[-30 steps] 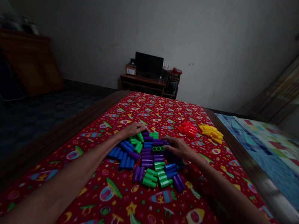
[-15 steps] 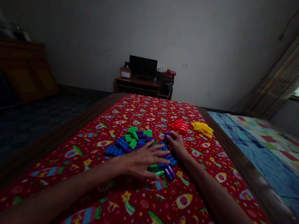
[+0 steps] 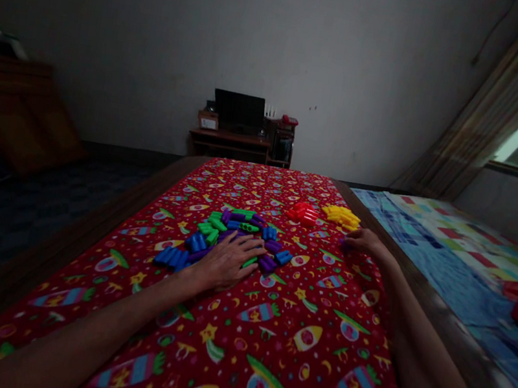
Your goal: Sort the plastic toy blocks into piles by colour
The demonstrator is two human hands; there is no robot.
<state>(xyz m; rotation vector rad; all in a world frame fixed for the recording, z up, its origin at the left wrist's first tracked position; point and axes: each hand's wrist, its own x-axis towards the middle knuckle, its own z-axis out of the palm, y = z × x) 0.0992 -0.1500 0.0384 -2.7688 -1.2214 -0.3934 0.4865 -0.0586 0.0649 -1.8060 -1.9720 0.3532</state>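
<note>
Swung the right hand (image 3: 365, 240) out from the mixed blocks (image 3: 234, 224) to the right edge of the table (image 3: 267, 326), just short of the yellow blocks (image 3: 342, 216); curled, too dim to say whether round a piece. Keeps the left hand (image 3: 228, 261) spread flat on the near side of the mixed blocks. Leaves the red blocks (image 3: 302, 213) beside the yellow blocks untouched, blocking neither hand.

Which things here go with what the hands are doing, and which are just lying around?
In use: left hand on the mixed blocks; right hand beside the yellow blocks; red blocks; tablecloth.
Lying about: monitor; desk; curtain; quilt.
</note>
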